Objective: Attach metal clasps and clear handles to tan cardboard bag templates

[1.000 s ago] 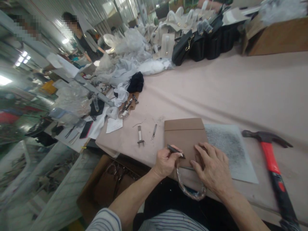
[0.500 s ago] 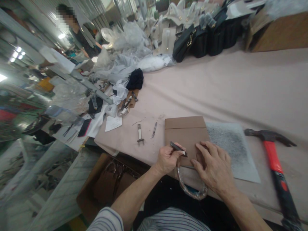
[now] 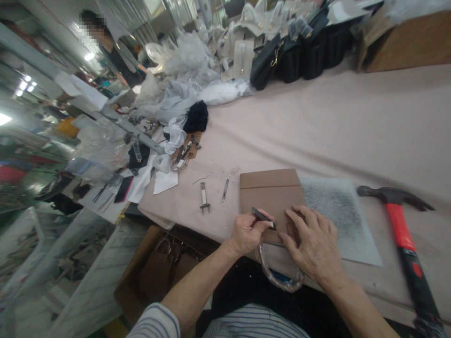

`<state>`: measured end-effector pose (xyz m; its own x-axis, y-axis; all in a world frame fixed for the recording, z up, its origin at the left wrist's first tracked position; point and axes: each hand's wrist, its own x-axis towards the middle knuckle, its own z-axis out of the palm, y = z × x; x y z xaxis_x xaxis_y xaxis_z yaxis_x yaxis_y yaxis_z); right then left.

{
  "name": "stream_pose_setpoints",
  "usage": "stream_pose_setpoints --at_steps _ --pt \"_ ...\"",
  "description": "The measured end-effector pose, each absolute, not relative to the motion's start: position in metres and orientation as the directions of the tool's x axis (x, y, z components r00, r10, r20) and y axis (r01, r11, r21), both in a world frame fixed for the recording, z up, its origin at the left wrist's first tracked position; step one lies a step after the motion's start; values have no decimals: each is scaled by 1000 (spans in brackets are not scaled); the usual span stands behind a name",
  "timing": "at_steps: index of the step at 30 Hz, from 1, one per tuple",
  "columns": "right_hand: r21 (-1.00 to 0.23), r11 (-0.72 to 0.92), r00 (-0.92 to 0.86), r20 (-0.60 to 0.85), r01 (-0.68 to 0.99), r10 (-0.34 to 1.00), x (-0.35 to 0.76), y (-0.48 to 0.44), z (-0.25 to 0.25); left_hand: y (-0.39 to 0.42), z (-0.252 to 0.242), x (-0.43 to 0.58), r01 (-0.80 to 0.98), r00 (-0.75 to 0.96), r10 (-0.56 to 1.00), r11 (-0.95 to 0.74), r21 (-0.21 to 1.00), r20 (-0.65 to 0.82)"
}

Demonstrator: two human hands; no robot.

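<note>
A brown leather piece [image 3: 269, 192] with a fold line near its far edge lies at the table's near edge. My left hand [image 3: 248, 232] is closed on a small dark tool [image 3: 262, 218], whose tip is over the leather. Fingers apart, my right hand [image 3: 313, 241] rests on the leather's right part and holds nothing. A plastic-wrapped handle [image 3: 282, 281] loops down below the leather toward my lap. Partly under the leather's right side is a grey speckled sheet [image 3: 338, 216].
A red and black hammer [image 3: 400, 225] lies at the right. Left of the leather are a metal divider-like tool [image 3: 203, 197] and a thin tool [image 3: 225, 190]. Black bags [image 3: 306, 56], plastic wrapping and a cardboard box [image 3: 408, 42] stand at the back. A person [image 3: 120, 61] stands far left.
The dark tool in my left hand has shifted very slightly to the right over the leather. My right hand has hardly moved. The camera view has moved a little.
</note>
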<state>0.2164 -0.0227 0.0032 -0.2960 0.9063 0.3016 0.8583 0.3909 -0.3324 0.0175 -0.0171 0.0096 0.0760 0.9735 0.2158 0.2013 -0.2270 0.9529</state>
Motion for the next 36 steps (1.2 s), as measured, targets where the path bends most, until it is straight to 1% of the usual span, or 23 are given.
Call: stream_pose_setpoints --at_steps 4,9,14,18,21,27,32,36 --pt "-338 392 -295 304 855 906 216 -22 3 -17 9 18 198 71 973 -231 953 221" --pt "-340 391 -287 317 856 904 216 -22 4 -17 13 19 241 98 959 -281 929 265" --pt "-339 396 -291 322 853 901 216 -23 5 -19 13 27 274 16 966 -253 928 258" --pt "-347 390 -288 309 853 906 216 -23 4 -20 9 29 223 -34 978 -194 955 206" --pt "-349 382 -282 304 856 910 216 -23 4 -20 7 27 183 4 983 -184 966 186" --pt "-367 369 -272 289 854 918 216 -23 6 -19 8 24 207 75 975 -220 953 208" --pt "-362 374 -273 300 854 914 215 -23 6 -20 9 26 265 48 966 -258 929 254" --pt "-362 375 -275 298 854 914 215 -23 5 -19 10 26 270 37 970 -243 932 242"
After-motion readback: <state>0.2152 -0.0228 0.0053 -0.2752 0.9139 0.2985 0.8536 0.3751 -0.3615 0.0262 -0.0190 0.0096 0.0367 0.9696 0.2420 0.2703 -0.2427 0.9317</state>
